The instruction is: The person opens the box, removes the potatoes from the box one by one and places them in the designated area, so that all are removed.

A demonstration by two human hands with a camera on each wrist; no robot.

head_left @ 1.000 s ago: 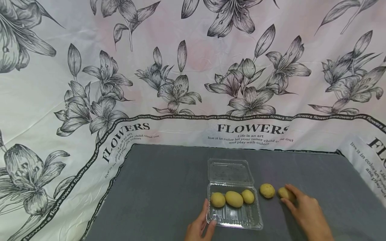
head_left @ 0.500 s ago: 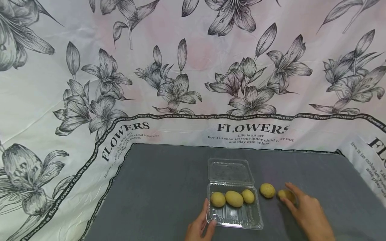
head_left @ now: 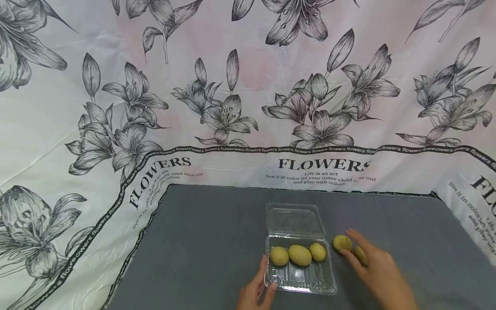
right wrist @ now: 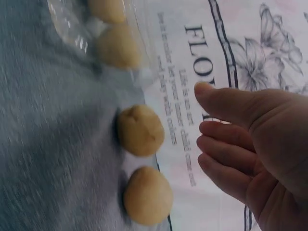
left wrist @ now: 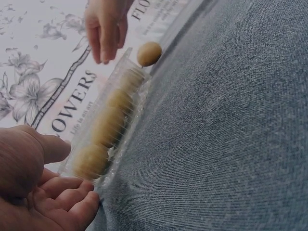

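1. Where the floral cloth (head_left: 253, 86) ends, the gray table (head_left: 209, 245) begins.
2. Clear clamshell container (head_left: 300, 276), lid (head_left: 293, 219) folded back, holding three potatoes (head_left: 299, 255) in a row.
3. Left hand (head_left: 256, 290): relaxed, touching the container's near-left corner.
4. Right hand (head_left: 375, 267): released, thumb (head_left: 347, 256) and forefinger (head_left: 354, 235) parted.
5. Left loose potato (head_left: 342, 242): on the table, right of the container; nearer the right hand, forward-left of it, between those digits from head view; near-round, no long axis or pointing end evident.
6. Right loose potato (head_left: 361, 255): partly hidden by the right hand; axis indeterminate.

A clear plastic box (head_left: 327, 275) lies open, its lid (head_left: 294, 220) at twelve o'clock, with three yellow potatoes (head_left: 300, 255) inside in a row; two loose potatoes (right wrist: 141, 130) lie outside, toward three o'clock.
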